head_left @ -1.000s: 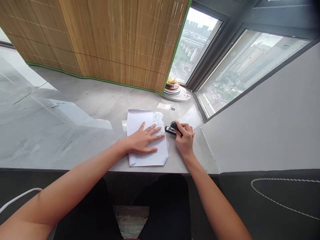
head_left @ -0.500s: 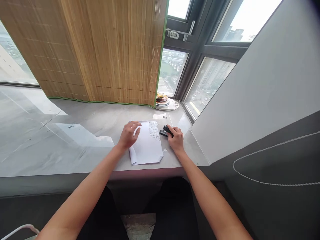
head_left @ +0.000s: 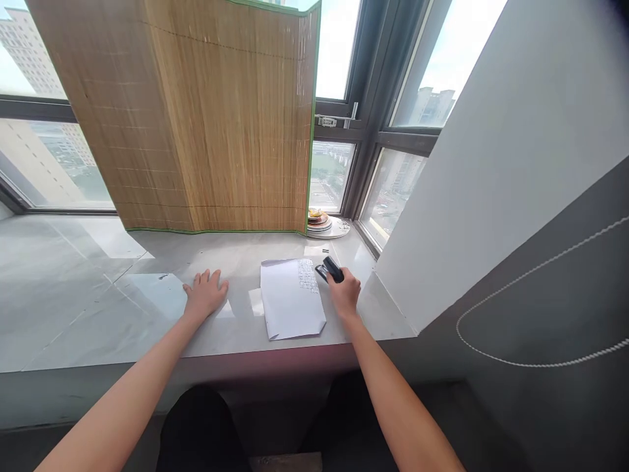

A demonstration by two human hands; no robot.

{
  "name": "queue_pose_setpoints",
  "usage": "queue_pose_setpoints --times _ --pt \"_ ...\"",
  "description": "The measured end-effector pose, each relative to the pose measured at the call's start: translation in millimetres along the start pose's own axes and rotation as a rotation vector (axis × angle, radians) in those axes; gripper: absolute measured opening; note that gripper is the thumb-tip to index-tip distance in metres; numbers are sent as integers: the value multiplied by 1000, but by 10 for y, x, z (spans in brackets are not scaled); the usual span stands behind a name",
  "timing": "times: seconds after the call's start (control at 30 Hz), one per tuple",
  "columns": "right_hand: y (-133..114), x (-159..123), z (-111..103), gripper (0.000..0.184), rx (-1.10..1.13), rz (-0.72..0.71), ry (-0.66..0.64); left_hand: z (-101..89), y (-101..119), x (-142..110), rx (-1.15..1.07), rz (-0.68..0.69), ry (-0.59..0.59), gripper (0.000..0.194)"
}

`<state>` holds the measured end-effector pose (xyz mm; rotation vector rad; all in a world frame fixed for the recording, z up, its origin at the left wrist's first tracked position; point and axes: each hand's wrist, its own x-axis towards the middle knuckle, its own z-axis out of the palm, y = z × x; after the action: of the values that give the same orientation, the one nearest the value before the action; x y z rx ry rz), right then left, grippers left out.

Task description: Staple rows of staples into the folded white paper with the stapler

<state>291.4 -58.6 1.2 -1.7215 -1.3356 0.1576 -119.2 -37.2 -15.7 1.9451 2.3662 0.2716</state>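
My right hand (head_left: 346,293) grips a black stapler (head_left: 333,269) just right of the paper's upper right edge, its jaw parted. The white paper sheets (head_left: 291,309) lie on the pale marble-look sill (head_left: 240,328). Rows of staples (head_left: 307,275) fill the upper right part of the top sheet, and the lower right corner is folded. Well to the left of the paper, my left hand (head_left: 205,293) rests on the sill with its fingers spread, holding nothing.
A bamboo mat (head_left: 236,131) with green edging stands against the windows. Stacked plates (head_left: 320,223) sit in the corner beside it. Small staple strips (head_left: 325,250) lie behind the paper, and loose staples (head_left: 163,276) at left. A white wall (head_left: 457,183) rises on the right; a beaded cord (head_left: 491,282) hangs there.
My left hand has lifted off the paper and moved left onto the sill. The stapler stays in my right hand, now tilted up more. The view has tipped upward.
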Motion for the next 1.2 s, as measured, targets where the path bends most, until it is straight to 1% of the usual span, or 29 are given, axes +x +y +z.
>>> queue_pose_setpoints --times 0.03,0.1,0.17,0.23,0.27,0.3,0.37,0.57,0.67,0.77,0.87,0.9,0.97,1.03,1.07,1.13,1.2 --pt "-140 -75 68 18 20 -22 -19 -2 17 2 1 -1 12 67" --pt "-424 -224 250 12 55 -74 -97 -15 39 7 4 4 30 66" --pt "-652 -340 450 7 67 -73 -192 -30 42 8 10 4 37 65" --pt "-773 -406 603 6 49 -55 -263 -39 33 6 20 1 33 66" --pt "-786 -422 646 8 34 -52 -283 -40 26 5 25 -1 28 66" --pt "-768 -427 664 10 19 -56 -293 -39 21 4 30 -1 24 66" --pt "-654 -414 626 12 -2 -73 -298 -31 13 6 36 -1 25 65" --pt "-73 -259 213 10 -50 -105 -257 -4 22 18 27 1 52 64" --pt "142 -186 80 8 -71 -110 -276 2 29 20 36 -10 54 62" --pt "274 -157 27 7 -84 -104 -301 19 23 27 49 -20 67 60" --pt "363 -95 -37 16 -11 -111 -317 51 4 42 52 -23 80 59" --pt "389 -40 -68 20 25 -112 -297 61 -3 47 52 -24 82 59" --pt "436 144 -124 26 77 -112 -202 77 -15 56 53 -27 90 57" --pt "473 409 -126 32 70 -153 -119 82 -22 61 57 -27 98 56" --pt "487 554 -92 31 49 -205 -127 82 -22 62 57 -26 100 56" --pt "503 820 52 29 -16 -358 -260 78 -19 60 58 -23 103 56" --pt "510 1007 267 37 -132 -457 -429 74 -13 56 59 -21 107 56"
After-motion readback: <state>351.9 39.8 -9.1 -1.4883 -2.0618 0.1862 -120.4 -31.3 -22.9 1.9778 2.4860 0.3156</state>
